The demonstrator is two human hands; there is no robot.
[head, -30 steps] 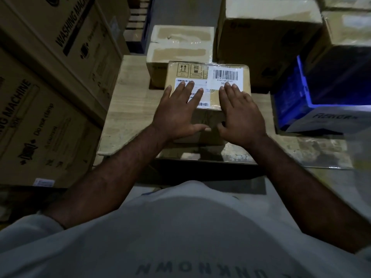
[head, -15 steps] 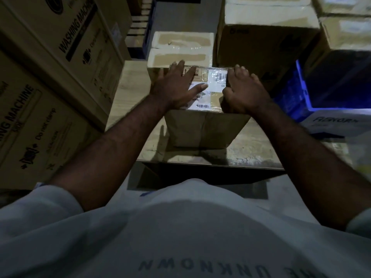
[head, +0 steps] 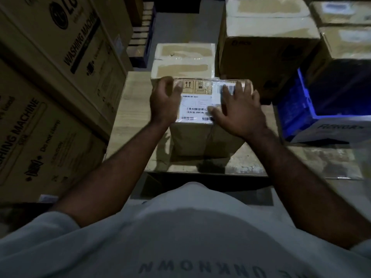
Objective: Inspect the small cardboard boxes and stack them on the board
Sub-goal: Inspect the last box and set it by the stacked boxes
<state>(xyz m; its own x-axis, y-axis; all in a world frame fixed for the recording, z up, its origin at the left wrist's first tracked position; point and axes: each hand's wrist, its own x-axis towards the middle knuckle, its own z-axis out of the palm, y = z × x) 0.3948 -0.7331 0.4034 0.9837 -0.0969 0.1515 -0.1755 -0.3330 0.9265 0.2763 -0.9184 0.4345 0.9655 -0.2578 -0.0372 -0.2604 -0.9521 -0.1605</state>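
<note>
A small cardboard box (head: pixel 200 135) with white barcode labels on top stands on the pale wooden board (head: pixel 130 109), its far edge against a second, taped box (head: pixel 183 59). My right hand (head: pixel 239 111) lies flat on the right part of the labelled box's top, fingers spread and straight. My left hand (head: pixel 163 103) is at the box's left top edge, blurred, with its fingers loosely curled; no firm grip shows. My forearms hide the box's lower corners.
Large washing-machine cartons (head: pixel 60 87) wall off the left side. Bigger taped cartons (head: pixel 267 47) stand behind on the right, and a blue crate (head: pixel 297 109) sits at the right. The board's near edge (head: pixel 200 173) drops to the floor.
The labelled box has slid away from me, up against the taped box. My left hand has shifted from flat on top to the left edge, with its fingers curling.
</note>
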